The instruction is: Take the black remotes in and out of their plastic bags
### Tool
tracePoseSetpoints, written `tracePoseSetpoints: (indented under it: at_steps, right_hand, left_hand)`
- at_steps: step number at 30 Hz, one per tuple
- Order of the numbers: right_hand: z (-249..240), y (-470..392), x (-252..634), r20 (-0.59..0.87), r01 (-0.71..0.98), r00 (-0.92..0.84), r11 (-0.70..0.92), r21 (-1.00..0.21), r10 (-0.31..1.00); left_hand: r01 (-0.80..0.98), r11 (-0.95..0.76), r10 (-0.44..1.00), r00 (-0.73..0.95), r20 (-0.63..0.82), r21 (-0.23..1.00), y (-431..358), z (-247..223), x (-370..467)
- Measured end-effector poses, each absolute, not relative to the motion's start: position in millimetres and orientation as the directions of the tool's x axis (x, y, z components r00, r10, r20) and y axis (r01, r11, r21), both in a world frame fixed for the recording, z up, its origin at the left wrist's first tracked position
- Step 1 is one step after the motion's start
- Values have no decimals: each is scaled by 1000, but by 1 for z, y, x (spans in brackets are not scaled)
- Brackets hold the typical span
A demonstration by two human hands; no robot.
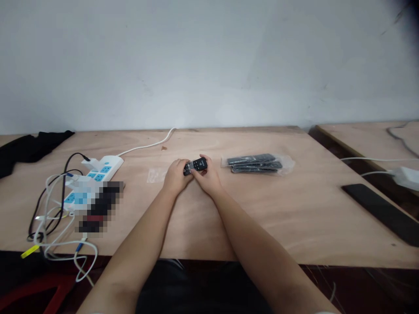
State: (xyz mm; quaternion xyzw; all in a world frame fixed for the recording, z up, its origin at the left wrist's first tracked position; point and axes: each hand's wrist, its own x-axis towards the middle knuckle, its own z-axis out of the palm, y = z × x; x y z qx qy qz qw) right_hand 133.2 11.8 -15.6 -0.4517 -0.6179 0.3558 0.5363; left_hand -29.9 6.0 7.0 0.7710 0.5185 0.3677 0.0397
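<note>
A black remote control point(199, 164) with small light-coloured buttons lies across both my hands, a little above or on the wooden table. Its left end is gripped by my left hand point(176, 176), whose fingers curl around it. My right hand point(208, 175) holds the other end, with the thumb on the face and a finger over the far edge. To the left of my hands lies a clear plastic wrapper point(156, 175), flat on the wood. On the right, several black remotes in clear plastic sleeves point(257, 163) are stacked loosely.
A white power strip point(113, 162) with tangled cables point(49, 244) occupies the left side, beside a pixelated dark object point(101, 207). Black cloth point(32, 146) lies at the far left. A dark flat slab point(376, 209) rests near the right edge, before a gap to another table point(366, 135).
</note>
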Motion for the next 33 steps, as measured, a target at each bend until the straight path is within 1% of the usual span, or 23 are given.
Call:
tracePoseSetpoints:
  at_steps: [3,7,11,16,21,24,30,33]
  right_hand:
    - [-17,15,136,362,174,15,354,-919,932]
    - [-13,16,140,382,247,56,357,-901,923]
    - [-11,15,142,449,303,96,404,-863,888]
    - [-13,16,144,416,265,165,366,-892,894]
    - [-11,14,140,392,178,131,367,-913,911]
    - [-12,14,138,400,170,96,381,-909,911]
    - [-13,15,141,415,222,84,389,-894,906]
    - [-10,14,144,468,324,102,415,-850,878]
  left_hand:
    - [792,-412,846,148,513,451,5,9,-35]
    - [810,-359,881,128,456,465,6,10,-44]
    - [821,-352,873,115,474,449,7,9,-48]
    - [819,-354,867,106,487,451,7,10,-46]
    - [821,-379,868,155,471,428,5,12,-37]
    - [829,-388,860,168,481,404,4,12,-33]
    - [838,-387,850,162,501,385,4,11,-33]
    - [849,-371,848,145,510,376,4,12,-34]
